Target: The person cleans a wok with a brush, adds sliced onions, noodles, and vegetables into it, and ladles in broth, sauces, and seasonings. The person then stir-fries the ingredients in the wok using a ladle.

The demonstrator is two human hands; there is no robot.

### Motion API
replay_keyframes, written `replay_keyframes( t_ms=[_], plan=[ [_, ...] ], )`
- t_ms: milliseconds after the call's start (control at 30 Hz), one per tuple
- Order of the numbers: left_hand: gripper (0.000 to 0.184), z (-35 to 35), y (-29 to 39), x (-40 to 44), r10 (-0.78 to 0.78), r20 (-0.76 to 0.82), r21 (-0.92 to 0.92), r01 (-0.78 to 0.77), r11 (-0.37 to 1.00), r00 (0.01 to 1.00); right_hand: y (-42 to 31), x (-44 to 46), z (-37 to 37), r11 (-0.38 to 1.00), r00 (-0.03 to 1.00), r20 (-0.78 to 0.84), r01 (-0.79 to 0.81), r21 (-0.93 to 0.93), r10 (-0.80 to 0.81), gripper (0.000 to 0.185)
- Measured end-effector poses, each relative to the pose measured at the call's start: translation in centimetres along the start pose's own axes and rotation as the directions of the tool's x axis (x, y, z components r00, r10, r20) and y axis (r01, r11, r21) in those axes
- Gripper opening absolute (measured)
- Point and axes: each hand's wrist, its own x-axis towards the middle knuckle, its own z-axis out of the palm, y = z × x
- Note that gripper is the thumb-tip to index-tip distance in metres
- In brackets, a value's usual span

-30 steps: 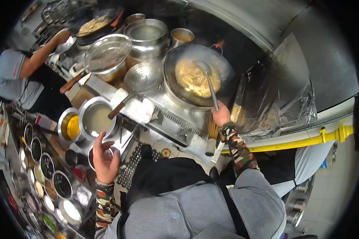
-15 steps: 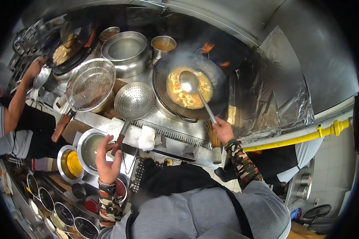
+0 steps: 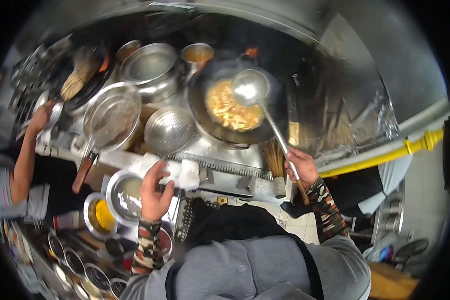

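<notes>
My right hand [image 3: 303, 168] is closed around the shaft of a long metal ladle [image 3: 277, 131], whose wooden end sticks out below the fist. The ladle's bowl is over the right part of a dark wok [image 3: 199, 117]. Orange-brown food [image 3: 228, 107] with pale pieces and sauce covers the wok's bottom. My left hand [image 3: 156, 192] has thumb and fingers apart and holds nothing visible. It is in front of a crumpled white cloth [image 3: 189, 174] and below a perforated skimmer [image 3: 169, 131]; the skimmer's handle is mostly hidden.
A mesh strainer [image 3: 112, 117] and a large steel pot [image 3: 150, 67] stand left of the wok. A bamboo brush [image 3: 275, 162] rests by the stove's edge. A yellow pipe [image 3: 385, 155] runs along the right. At left, a co-worker's hand [image 3: 42, 116] grips another wok.
The ladle's bowl has moved up and right from the middle of the food. My right hand has shifted right and down, my left hand right, away from the skimmer's handle. The view has shifted.
</notes>
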Motion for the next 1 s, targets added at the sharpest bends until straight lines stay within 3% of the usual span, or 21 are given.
replay_keyframes(
  t_ms=[67,100,133,167,200,267,300,333,400,500,567,600,667,700,733,767,800,833,867,967,1000],
  plan=[
    [0.053,0.7,0.2,-0.4,0.113,0.016,0.093,-0.114,0.989,0.993,2.3,3.1,-1.1,0.893,0.949,-0.123,0.221,-0.392,-0.289,0.041],
    [0.050,0.8,1.4,-1.1,0.178,0.031,0.187,-0.181,0.966,0.983,3.9,5.5,-2.3,0.784,0.908,-0.089,0.300,-0.544,-0.409,0.043],
    [0.048,1.2,2.0,-2.4,0.066,0.028,0.167,-0.069,0.983,0.997,5.0,8.0,-3.4,0.637,0.849,-0.003,0.394,-0.663,-0.528,0.045],
    [0.048,1.6,3.1,-4.1,0.025,0.024,0.219,-0.030,0.975,0.999,5.1,9.2,-3.3,0.608,0.818,0.027,0.448,-0.656,-0.574,0.046],
    [0.048,1.8,2.7,-5.8,0.142,0.025,0.233,-0.144,0.962,0.990,5.2,10.7,-3.9,0.487,0.819,0.109,0.435,-0.758,-0.563,0.045],
    [0.046,2.4,3.5,-10.4,-0.105,0.055,0.226,0.090,0.970,0.993,4.7,11.9,-2.9,0.247,0.763,0.244,0.466,-0.850,-0.599,0.046],
    [0.045,2.7,3.6,-12.7,-0.247,0.037,0.249,0.230,0.941,0.968,6.5,16.8,-5.3,0.129,0.626,0.350,0.589,-0.797,-0.696,0.049],
    [0.042,2.9,3.2,-15.3,-0.317,-0.009,0.321,0.303,0.897,0.948,6.3,17.8,-5.4,0.071,0.638,0.386,0.570,-0.819,-0.666,0.052],
    [0.036,4.2,1.1,-22.1,-0.489,-0.155,0.423,0.505,0.752,0.858,5.1,14.1,-3.0,0.133,0.787,0.240,0.376,-0.917,-0.568,0.053],
    [0.027,3.6,0.5,-32.0,-0.570,-0.563,0.338,0.796,0.502,0.598,5.4,15.9,-3.3,-0.021,0.687,0.383,0.472,-0.881,-0.617,0.059],
    [0.027,1.8,2.1,-38.1,-0.448,-0.835,0.156,0.919,0.363,0.319,3.3,13.3,-1.5,-0.136,0.832,0.280,0.244,-0.960,-0.480,0.065],
    [0.025,0.6,2.6,-40.5,-0.353,-0.927,0.011,0.953,0.303,0.123,2.9,12.7,-1.0,-0.138,0.830,0.285,0.250,-0.958,-0.480,0.065],
    [0.030,-1.7,0.5,-45.9,0.024,-0.981,-0.183,0.953,0.241,-0.195,2.3,11.3,0.4,-0.163,0.591,0.404,0.418,-0.894,-0.698,0.066],
    [0.031,-3.7,-2.7,-50.3,-0.045,-0.946,-0.322,0.910,0.261,-0.322,1.9,11.3,1.0,-0.210,0.531,0.525,0.542,-0.814,-0.665,0.065],
    [0.031,-4.7,-3.7,-51.5,-0.083,-0.923,-0.384,0.881,0.275,-0.376,1.5,11.3,1.8,-0.250,0.454,0.631,0.650,-0.718,-0.630,0.064],
    [0.032,-5.6,-4.6,-52.6,-0.120,-0.896,-0.444,0.849,0.285,-0.428,1.8,10.6,3.4,-0.229,0.456,0.667,0.697,-0.679,-0.589,0.063],
    [0.031,-6.1,-3.2,-51.5,-0.351,-0.787,-0.617,0.661,0.427,-0.507,2.3,9.8,5.0,-0.206,0.456,0.702,0.740,-0.641,-0.547,0.063],
    [0.031,-6.4,-2.4,-50.9,-0.580,-0.643,-0.766,0.420,0.487,-0.500,3.2,9.1,6.5,-0.201,0.427,0.734,0.777,-0.597,-0.528,0.063],
    [0.029,-6.8,-3.0,-51.2,-0.667,-0.573,-0.818,0.286,0.499,-0.476,3.9,8.1,7.9,-0.194,0.395,0.765,0.813,-0.549,-0.508,0.063],
    [0.029,-7.2,-3.3,-51.9,-0.689,-0.622,-0.783,0.269,0.562,-0.372,6.0,3.9,11.7,-0.031,0.337,0.835,0.921,-0.388,-0.436,0.063],
    [0.033,-7.4,-3.0,-52.4,-0.767,-0.570,-0.817,0.301,0.491,-0.295,6.9,3.0,12.8,-0.026,0.338,0.836,0.922,-0.386,-0.433,0.063]
  ],
)
